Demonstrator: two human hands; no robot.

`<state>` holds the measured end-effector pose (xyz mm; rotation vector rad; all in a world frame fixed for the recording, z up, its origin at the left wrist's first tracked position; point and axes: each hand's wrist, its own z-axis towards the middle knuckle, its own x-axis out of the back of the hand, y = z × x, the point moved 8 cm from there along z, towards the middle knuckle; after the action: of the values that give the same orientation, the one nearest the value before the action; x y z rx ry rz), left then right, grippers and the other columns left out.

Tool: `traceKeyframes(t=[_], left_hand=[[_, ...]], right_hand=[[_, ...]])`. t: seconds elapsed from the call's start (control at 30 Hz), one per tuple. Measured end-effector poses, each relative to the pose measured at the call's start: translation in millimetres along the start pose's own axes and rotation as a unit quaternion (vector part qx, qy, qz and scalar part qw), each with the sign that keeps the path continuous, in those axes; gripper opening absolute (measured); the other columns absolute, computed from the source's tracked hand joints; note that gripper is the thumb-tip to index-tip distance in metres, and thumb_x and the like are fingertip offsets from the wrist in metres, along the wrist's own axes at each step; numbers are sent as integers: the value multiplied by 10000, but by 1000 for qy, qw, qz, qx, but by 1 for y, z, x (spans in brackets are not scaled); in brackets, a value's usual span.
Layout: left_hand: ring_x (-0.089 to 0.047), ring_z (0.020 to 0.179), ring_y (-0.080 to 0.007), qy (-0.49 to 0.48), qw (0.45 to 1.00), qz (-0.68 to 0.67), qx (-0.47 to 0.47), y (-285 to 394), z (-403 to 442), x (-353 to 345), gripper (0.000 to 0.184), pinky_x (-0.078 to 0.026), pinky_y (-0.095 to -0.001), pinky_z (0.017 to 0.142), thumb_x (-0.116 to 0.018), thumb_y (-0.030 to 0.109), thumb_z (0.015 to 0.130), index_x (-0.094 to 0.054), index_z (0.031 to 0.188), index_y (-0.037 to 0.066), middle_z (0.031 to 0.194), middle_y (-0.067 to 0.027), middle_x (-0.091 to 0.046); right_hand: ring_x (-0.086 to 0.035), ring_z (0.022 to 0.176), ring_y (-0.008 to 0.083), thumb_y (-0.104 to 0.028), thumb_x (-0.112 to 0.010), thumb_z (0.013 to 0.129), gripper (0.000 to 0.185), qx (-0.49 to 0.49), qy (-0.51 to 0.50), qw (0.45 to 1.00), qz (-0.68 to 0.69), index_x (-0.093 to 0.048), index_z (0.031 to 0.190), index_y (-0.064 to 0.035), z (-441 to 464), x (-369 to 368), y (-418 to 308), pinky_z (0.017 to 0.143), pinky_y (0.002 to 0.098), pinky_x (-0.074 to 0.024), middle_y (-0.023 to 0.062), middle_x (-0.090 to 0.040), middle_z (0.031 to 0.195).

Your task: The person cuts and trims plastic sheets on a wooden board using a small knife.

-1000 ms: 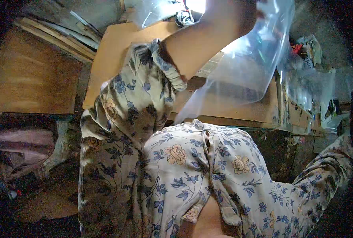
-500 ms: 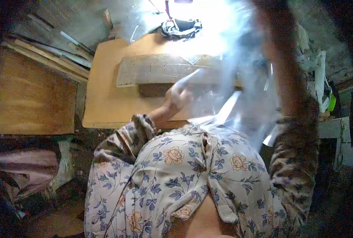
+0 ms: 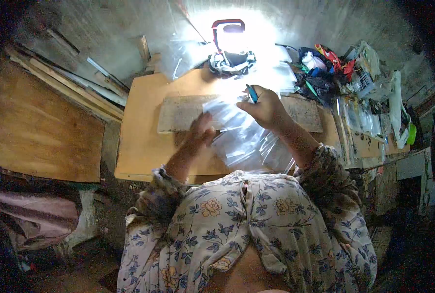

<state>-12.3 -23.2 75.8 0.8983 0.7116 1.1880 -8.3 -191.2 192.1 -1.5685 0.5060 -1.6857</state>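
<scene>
My right hand (image 3: 266, 107) is closed around a small teal-blue tool (image 3: 252, 94) whose exact kind I cannot make out. It hovers over a long wooden board (image 3: 300, 110) lying across the table. Clear plastic sheets (image 3: 244, 141) spread below it, over the board and toward my body, shining in the lamp light. At the left edge of the plastic is my left hand (image 3: 201, 131). Its fingers are blurred, so whether they grip the plastic is unclear.
A bright lamp with a red-and-black frame (image 3: 228, 22) glares behind the board, beside a black-and-white cloth bundle (image 3: 232, 63). Dark bags and coloured cloth (image 3: 320, 68) are heaped at the back right. Wooden strips (image 3: 71, 83) and a brown panel (image 3: 41, 132) stand left of the orange table (image 3: 139, 146).
My right arm has come down from the upper right, with its hand now over the board. The plastic has moved from near my waist onto the board. My left hand has shifted slightly left.
</scene>
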Motion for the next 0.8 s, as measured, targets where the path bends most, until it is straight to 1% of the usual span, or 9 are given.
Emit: traceKeyframes(t=[0.03,0.13,0.23,0.33,0.4,0.47,0.53,0.67,0.8], left_hand=[[-520,909,-239,-5,999,1,-40,9,4,-10,526,-367,-356,853,-504,402,791,-461,1122,-5,956,-134,-555],[-546,842,-227,-28,991,108,71,48,33,-41,373,-418,-345,798,-516,299,821,-518,1027,-12,908,-121,-563],[-561,619,-131,83,969,-152,174,38,45,-34,105,-495,-253,588,-538,84,805,-535,842,-15,724,-85,-562],[-556,607,-121,28,967,-179,177,39,57,-34,139,-503,-270,570,-535,119,813,-537,851,-15,686,-77,-554],[-545,572,-113,6,973,-168,160,39,64,-32,155,-495,-259,529,-534,135,816,-533,865,-13,675,-74,-548],[-533,527,-110,-34,965,-127,226,31,65,-35,159,-485,-245,509,-536,143,814,-532,865,-7,677,-77,-549],[-528,511,-110,-31,963,-129,236,32,67,-36,165,-480,-240,494,-526,140,817,-524,897,-3,679,-79,-549],[-519,481,-110,-8,949,-179,258,37,58,-35,244,-462,-232,449,-502,138,822,-468,1024,5,693,-94,-559],[-520,478,-112,-39,954,-139,265,44,52,-37,354,-451,-230,431,-503,156,820,-387,1117,2,714,-110,-569]], right_hand=[[-569,697,170,-201,-651,687,313,1,27,999,-34,-541,887,13,3,8,-10,648,297,-443,116,-593,746],[-573,715,170,-196,-655,681,310,-2,22,1000,8,-542,879,15,4,10,-6,656,293,-444,119,-600,772],[-570,704,172,-177,-652,683,318,-13,53,997,50,-526,913,3,1,25,0,649,292,-449,100,-597,772],[-535,602,122,-162,-648,686,341,-49,56,994,85,-509,957,-9,3,36,25,530,240,-435,69,-598,771],[-495,521,67,-146,-652,684,361,-213,-49,934,284,-513,989,-13,-3,15,56,422,185,-369,59,-607,786],[-544,595,86,-218,-648,699,399,-175,-71,923,334,-505,1011,-15,-2,9,49,460,195,-403,69,-616,783],[-492,531,78,-130,-635,692,376,-105,-6,962,251,-496,1022,-19,4,15,37,441,196,-384,66,-613,788],[-426,467,27,-28,-626,667,472,-45,-48,953,296,-460,1107,-69,-4,11,20,384,164,-326,42,-600,784],[-464,511,63,-55,-618,717,406,-128,-35,938,321,-444,1083,-77,-7,4,39,436,185,-362,47,-608,764]])
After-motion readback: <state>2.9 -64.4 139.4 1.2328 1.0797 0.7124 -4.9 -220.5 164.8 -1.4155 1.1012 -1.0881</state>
